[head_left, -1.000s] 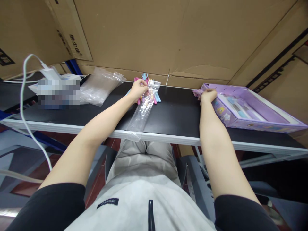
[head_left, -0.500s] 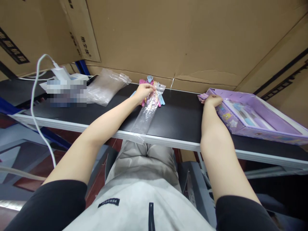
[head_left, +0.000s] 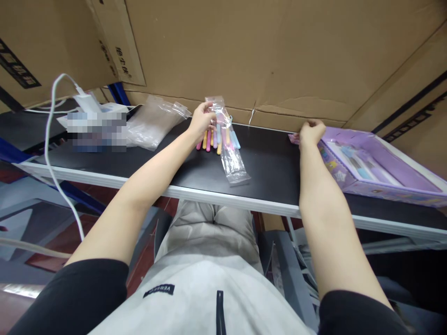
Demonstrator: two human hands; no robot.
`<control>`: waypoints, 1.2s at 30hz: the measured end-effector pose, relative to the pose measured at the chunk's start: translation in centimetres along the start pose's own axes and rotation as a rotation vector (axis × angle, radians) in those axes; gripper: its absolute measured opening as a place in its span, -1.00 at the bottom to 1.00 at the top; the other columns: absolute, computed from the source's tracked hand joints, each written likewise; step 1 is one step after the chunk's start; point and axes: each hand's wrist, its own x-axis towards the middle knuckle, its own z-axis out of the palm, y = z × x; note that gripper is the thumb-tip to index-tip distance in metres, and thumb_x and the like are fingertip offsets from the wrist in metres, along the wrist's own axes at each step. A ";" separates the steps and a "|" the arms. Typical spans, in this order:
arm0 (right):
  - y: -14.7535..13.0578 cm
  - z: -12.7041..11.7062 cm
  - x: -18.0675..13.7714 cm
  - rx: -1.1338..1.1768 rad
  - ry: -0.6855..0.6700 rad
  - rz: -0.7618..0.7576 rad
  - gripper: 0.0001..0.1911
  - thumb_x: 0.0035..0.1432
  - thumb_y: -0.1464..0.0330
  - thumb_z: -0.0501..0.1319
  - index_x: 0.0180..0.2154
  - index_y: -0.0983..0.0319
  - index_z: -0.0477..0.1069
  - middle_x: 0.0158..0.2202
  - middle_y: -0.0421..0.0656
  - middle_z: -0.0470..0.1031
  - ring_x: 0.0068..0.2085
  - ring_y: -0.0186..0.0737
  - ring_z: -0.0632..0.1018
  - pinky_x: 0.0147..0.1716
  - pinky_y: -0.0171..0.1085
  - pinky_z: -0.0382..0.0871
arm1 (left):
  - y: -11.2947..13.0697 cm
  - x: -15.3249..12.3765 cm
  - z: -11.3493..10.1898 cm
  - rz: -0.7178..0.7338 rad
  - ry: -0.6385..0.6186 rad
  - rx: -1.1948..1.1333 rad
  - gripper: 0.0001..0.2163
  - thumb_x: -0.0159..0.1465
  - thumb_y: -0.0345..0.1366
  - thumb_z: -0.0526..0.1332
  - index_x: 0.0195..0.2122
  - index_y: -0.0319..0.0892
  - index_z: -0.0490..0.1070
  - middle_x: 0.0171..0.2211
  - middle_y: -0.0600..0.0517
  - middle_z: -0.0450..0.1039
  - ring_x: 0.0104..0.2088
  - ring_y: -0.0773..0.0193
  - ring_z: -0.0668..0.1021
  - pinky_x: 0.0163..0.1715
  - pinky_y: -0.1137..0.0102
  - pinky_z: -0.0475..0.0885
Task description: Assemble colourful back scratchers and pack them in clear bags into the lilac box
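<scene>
Tightly, the left hand [head_left: 201,120] grips pink, yellow and blue plastic sticks [head_left: 217,137] and a long clear plastic bag [head_left: 232,160]. The right hand [head_left: 312,131] pinches the corner of a purple cardboard box [head_left: 377,191].

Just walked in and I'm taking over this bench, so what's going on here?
A seated person's left hand grips a bunch of coloured sticks with a clear bag at the back of the black table. The right hand rests on the corner of the purple box at the right. Spare bags lie to the left.
</scene>
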 end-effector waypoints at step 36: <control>-6.8 6.2 -12.8 0.133 -0.769 -0.099 -0.79 0.50 0.32 0.15 0.02 0.23 0.51 -0.01 -0.06 0.69 -0.22 -0.32 0.70 -0.23 -0.31 0.66 | 0.9 -1.3 -2.0 0.629 -0.124 1.025 -0.32 0.30 -0.25 0.27 0.46 0.04 0.26 0.41 -0.21 0.22 0.45 -0.30 0.24 0.44 -0.19 0.13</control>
